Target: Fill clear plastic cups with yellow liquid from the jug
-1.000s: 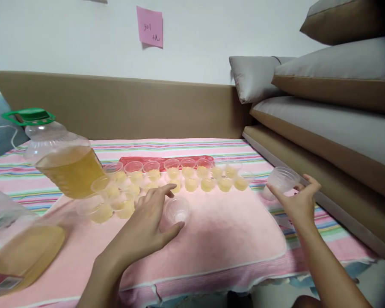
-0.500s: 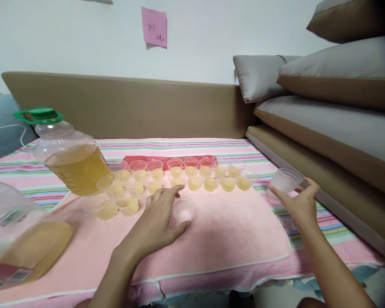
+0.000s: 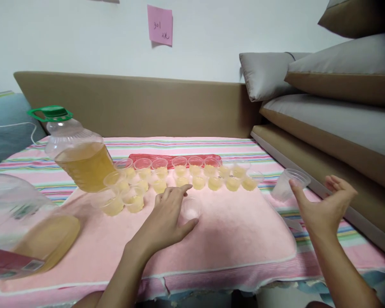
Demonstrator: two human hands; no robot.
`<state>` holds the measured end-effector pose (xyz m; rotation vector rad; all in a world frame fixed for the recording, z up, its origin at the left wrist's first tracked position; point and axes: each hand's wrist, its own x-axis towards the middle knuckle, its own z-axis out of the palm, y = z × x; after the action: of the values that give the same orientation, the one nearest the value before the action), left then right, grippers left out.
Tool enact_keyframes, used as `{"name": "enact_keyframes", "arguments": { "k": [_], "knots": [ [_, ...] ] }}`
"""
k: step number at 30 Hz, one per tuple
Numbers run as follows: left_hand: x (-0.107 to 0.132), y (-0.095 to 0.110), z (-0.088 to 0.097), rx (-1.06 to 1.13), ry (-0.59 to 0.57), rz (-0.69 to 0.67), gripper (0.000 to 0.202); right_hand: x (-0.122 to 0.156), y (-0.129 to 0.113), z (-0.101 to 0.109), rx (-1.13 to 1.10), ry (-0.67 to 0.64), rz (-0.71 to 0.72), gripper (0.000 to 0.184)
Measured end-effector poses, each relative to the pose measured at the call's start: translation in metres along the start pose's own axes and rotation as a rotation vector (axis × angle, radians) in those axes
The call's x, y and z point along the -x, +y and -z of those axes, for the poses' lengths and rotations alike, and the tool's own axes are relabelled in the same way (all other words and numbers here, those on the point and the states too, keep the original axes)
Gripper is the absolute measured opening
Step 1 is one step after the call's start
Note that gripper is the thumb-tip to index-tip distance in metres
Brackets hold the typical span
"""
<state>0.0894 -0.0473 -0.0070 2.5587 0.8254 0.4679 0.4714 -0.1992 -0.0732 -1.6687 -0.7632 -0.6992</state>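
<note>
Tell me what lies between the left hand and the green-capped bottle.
Several clear cups with yellow contents stand on the pink cloth between the left hand and the bottle, as the head view shows.

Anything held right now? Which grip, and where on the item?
Right grip: nothing, open beside the far-right cup. Left grip: curved around the side of the front-centre cup; whether it actually holds it can't be told.

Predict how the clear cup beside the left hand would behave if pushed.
The cup is probably light: no yellow contents show inside. It looks thin and see-through, so it may flex under a firm push. It could tip, since the pink cloth beneath looks soft.
</note>
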Motion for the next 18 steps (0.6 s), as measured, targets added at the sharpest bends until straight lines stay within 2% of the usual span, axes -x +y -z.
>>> {"name": "enact_keyframes", "arguments": {
  "k": [4,8,12,14,16,17,18],
  "knots": [
    [0.001,0.0,0.001,0.007,0.008,-0.002,0.068,0.004,-0.011,-0.005,-0.013,-0.018,0.069,0.09],
    [0.004,-0.002,0.001,0.013,0.007,0.003,0.072,0.009,-0.025,-0.007,-0.034,-0.029,0.114,0.091],
    [0.004,-0.007,0.004,0.019,0.07,-0.038,0.073,0.018,-0.043,-0.009,-0.111,-0.1,0.129,0.077],
    [0.004,-0.008,0.012,0.038,0.163,-0.073,0.058,0.023,-0.053,-0.012,-0.175,-0.126,0.171,0.071],
    [0.007,-0.003,0.026,0.046,0.285,-0.125,0.02,0.029,-0.063,-0.015,-0.25,-0.12,0.229,0.063],
    [0.011,0.001,0.035,0.037,0.348,-0.155,0.011,0.032,-0.07,-0.015,-0.292,-0.12,0.253,0.056],
    [0.017,0.007,0.044,0.024,0.403,-0.185,0.022,0.036,-0.079,-0.015,-0.34,-0.135,0.274,0.047]
  ]
}}
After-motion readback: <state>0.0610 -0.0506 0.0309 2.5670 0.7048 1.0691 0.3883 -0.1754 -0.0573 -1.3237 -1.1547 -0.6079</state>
